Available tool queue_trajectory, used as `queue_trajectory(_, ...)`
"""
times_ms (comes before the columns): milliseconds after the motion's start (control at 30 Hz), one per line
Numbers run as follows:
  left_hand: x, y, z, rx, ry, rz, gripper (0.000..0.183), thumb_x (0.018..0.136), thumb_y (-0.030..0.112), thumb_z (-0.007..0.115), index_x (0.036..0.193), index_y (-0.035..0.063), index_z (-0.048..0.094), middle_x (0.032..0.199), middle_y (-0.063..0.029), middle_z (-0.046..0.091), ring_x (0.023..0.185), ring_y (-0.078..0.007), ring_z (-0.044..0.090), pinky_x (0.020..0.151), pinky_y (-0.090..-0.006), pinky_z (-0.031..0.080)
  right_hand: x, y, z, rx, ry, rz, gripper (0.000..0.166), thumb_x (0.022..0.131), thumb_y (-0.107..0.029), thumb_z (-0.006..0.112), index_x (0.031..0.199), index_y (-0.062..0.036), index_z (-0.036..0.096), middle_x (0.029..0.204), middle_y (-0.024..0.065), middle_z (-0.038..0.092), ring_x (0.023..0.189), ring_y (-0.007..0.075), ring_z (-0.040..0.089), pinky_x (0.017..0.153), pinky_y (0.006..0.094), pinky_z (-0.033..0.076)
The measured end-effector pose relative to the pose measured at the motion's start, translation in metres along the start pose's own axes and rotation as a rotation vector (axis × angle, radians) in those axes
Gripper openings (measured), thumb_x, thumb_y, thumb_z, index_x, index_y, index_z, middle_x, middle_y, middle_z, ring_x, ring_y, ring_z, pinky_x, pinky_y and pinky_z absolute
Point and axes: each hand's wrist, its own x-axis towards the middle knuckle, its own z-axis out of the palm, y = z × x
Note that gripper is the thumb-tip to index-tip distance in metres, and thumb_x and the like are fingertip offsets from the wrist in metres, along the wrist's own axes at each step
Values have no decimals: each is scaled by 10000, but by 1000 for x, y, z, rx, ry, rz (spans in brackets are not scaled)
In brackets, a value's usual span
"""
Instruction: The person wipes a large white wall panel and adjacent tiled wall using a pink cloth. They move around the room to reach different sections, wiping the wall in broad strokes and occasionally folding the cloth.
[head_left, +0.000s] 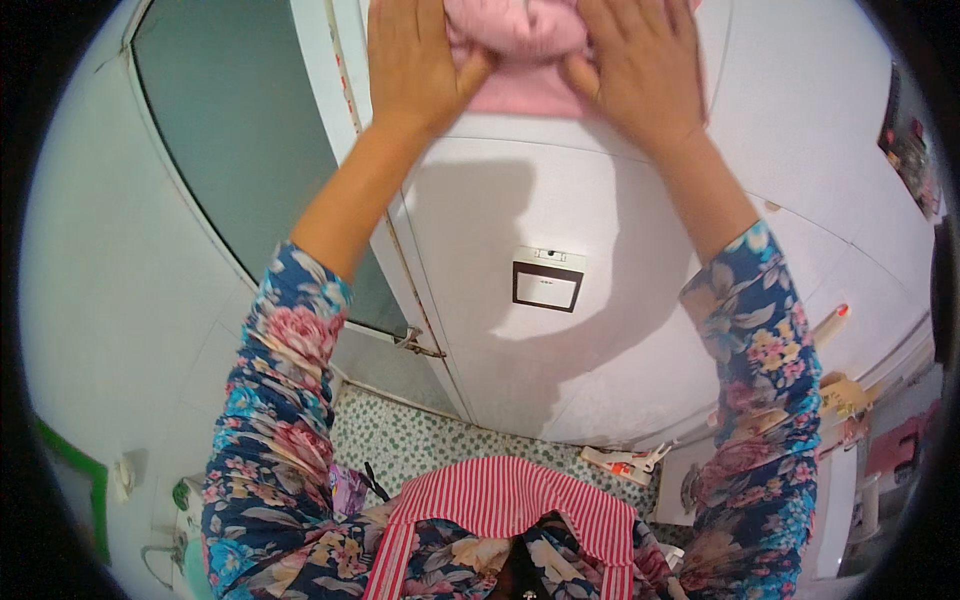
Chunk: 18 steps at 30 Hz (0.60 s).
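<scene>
A pink cloth (517, 94) is at the top middle, against or just before the white wall. Its middle is bunched into a rounded fold, and a flatter part hangs below. My left hand (420, 67) holds its left side, with the thumb pressed in under the fold. On the right side, my right hand (637, 75) has hold of it in the same way. Both arms reach up, in floral sleeves. The top of the frame cuts off the fingertips and the upper part of the cloth.
A wall switch (547, 279) is on the white wall between my forearms. To the left stands a door with a grey-green panel (232, 127) and a metal latch (416, 343). Mosaic tile floor (397, 420) lies below. A white and red package (619, 463) rests low at the wall.
</scene>
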Motion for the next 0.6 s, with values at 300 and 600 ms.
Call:
queue_trajectory(300,-91,61,0,-78,-312,78,890,890,609,517,1446,-64,344,1520,-301,283,1428,-456,244,1160,-566,161,-108,-25,-22,206,-356,14,550,711,-277,654,1223,-90,580,1539,67,372,1280,297,436,1114,556,269)
queue_trajectory(600,-89,100,-22,-58,-434,321,742,888,545,512,1353,-29,449,1476,-245,386,1343,-395,386,1138,-528,252,-153,-20,-59,332,-427,-81,493,709,-276,687,1160,-93,604,1558,42,339,1310,269,404,1136,500,292)
